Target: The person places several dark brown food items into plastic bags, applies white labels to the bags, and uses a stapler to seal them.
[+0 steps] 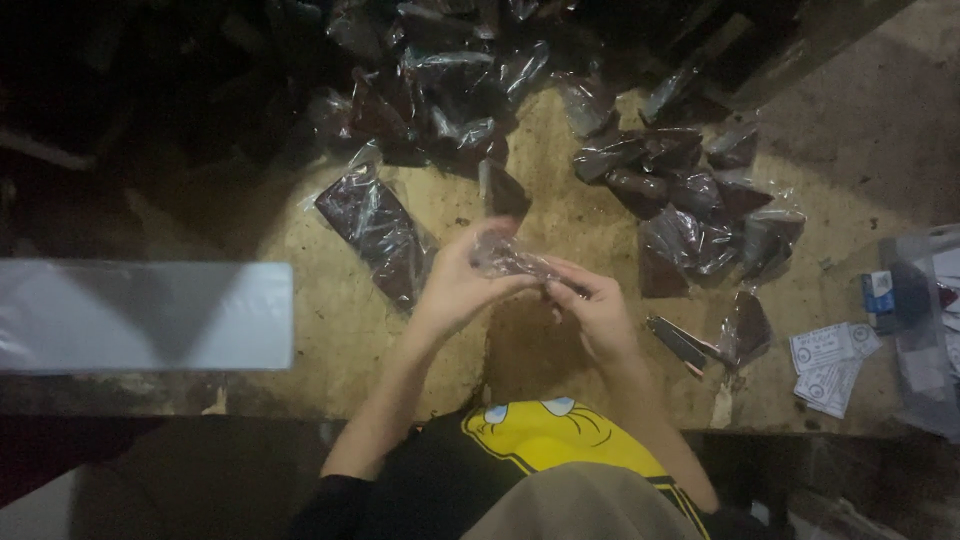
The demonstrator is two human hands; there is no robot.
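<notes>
A small clear plastic packet (510, 258) is held above the worn tabletop (560, 215), pinched between the left hand (462, 283) and the right hand (590, 303), both closed on it. Filled dark packets (378, 228) are laid to the left; a further heap (700, 195) is spread to the right. Paper slips (830, 365) are placed at the right edge.

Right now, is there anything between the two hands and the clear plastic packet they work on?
Nothing visible stands between them. The left hand and the right hand both already touch the clear plastic packet, holding it above the worn table. The dark filled packets lie farther away, apart from the hands.
</notes>
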